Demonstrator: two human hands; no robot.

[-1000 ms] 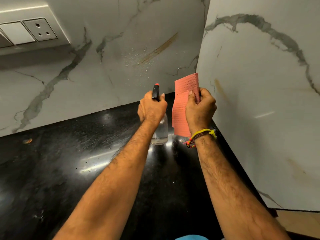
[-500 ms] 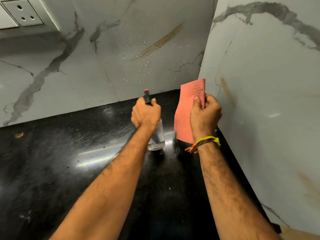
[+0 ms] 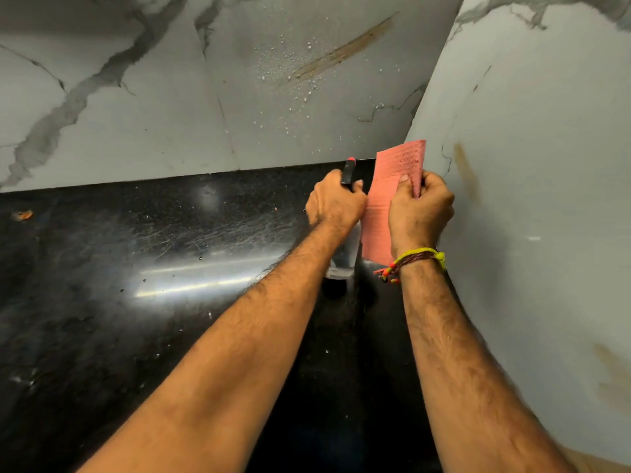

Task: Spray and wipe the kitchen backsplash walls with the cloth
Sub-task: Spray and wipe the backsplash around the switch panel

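Note:
My left hand (image 3: pixel 333 201) grips a clear spray bottle (image 3: pixel 345 259) with a black and red nozzle, held upright just above the black counter (image 3: pixel 153 268). Beside it my right hand (image 3: pixel 421 213) pinches a folded pink cloth (image 3: pixel 392 179), which hangs upright close to the corner. The back marble wall (image 3: pixel 239 97) carries spray droplets around a brown streak (image 3: pixel 341 52). On the right marble wall (image 3: pixel 546 165) a yellowish stain (image 3: pixel 465 172) sits just right of the cloth.
The two walls meet in a corner behind my hands. A small orange crumb (image 3: pixel 23 215) lies on the counter at far left. More brownish smears (image 3: pixel 614 373) mark the right wall lower down. White specks dot the counter.
Both hands have come down toward the counter, the bottle nearly on it. My head has tilted down and the wall socket has left the view.

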